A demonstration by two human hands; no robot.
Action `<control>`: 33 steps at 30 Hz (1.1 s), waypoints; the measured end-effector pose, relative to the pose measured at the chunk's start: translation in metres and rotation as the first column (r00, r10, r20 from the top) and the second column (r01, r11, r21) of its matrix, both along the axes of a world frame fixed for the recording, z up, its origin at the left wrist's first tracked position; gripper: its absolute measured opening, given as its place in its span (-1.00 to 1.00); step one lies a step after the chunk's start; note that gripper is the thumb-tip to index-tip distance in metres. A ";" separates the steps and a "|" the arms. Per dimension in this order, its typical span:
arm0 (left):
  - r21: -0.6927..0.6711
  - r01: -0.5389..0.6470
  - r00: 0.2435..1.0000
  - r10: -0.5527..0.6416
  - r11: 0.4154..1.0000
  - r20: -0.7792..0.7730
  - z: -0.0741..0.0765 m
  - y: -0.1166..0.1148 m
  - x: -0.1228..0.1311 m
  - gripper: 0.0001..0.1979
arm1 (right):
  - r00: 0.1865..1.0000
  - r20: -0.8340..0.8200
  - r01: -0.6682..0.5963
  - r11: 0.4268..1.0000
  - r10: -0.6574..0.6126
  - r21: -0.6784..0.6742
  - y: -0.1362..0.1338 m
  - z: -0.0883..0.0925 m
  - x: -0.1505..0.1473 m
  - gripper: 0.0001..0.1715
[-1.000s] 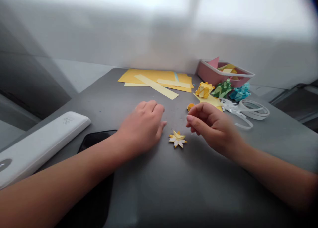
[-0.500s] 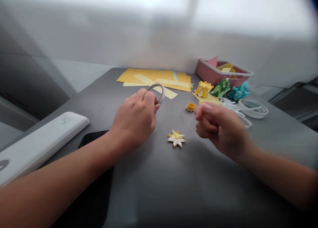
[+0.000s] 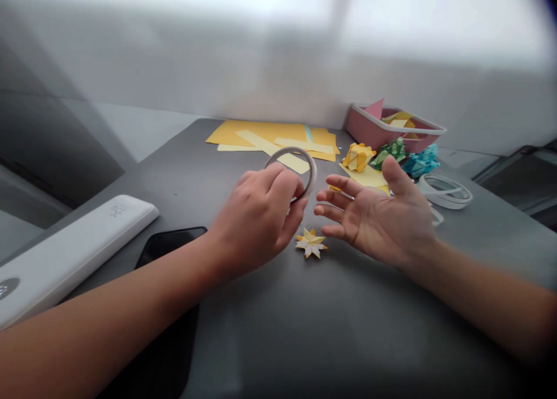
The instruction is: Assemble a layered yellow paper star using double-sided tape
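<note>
My left hand (image 3: 265, 213) grips a narrow roll of tape (image 3: 311, 173), held upright above the table. To its right is my right hand (image 3: 378, 213), palm turned up and fingers spread, holding nothing. Its fingertips are close to the roll but apart from it. Below and between the hands, a folded paper star (image 3: 311, 243) in yellow and white lies on the table. Behind my right hand's fingers a small orange paper piece (image 3: 334, 188) is mostly hidden.
Yellow paper sheets and strips (image 3: 261, 133) lie at the back. At the back right are a pink basket (image 3: 374, 133), yellow (image 3: 359, 156), green (image 3: 391, 152) and blue (image 3: 422, 161) folded pieces, and another tape roll (image 3: 446, 193). A white device (image 3: 82, 242) and black phone (image 3: 169, 242) lie left.
My left hand has moved right with the tape roll, toward my right hand. My right hand has gone from curled fingers to spread ones, palm up, now covering most of the small orange piece.
</note>
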State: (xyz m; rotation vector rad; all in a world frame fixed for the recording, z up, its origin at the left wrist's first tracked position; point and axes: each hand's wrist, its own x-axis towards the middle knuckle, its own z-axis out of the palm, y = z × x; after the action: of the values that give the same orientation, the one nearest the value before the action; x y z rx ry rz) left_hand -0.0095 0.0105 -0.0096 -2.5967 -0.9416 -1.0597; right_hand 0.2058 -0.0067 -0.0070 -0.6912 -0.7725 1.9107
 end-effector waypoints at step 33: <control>-0.266 0.352 0.927 -0.294 0.898 0.233 0.000 -0.011 0.003 -0.87 | 0.492 0.292 -0.127 0.265 -0.820 0.956 -0.023 -0.012 -0.003 -0.54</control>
State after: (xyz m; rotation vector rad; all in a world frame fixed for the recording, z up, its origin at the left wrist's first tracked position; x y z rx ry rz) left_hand -0.0062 -0.0009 -0.0097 -3.0321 -0.7740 -1.3575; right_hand 0.2025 -0.0301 -0.0195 -0.8365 -1.8239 0.2500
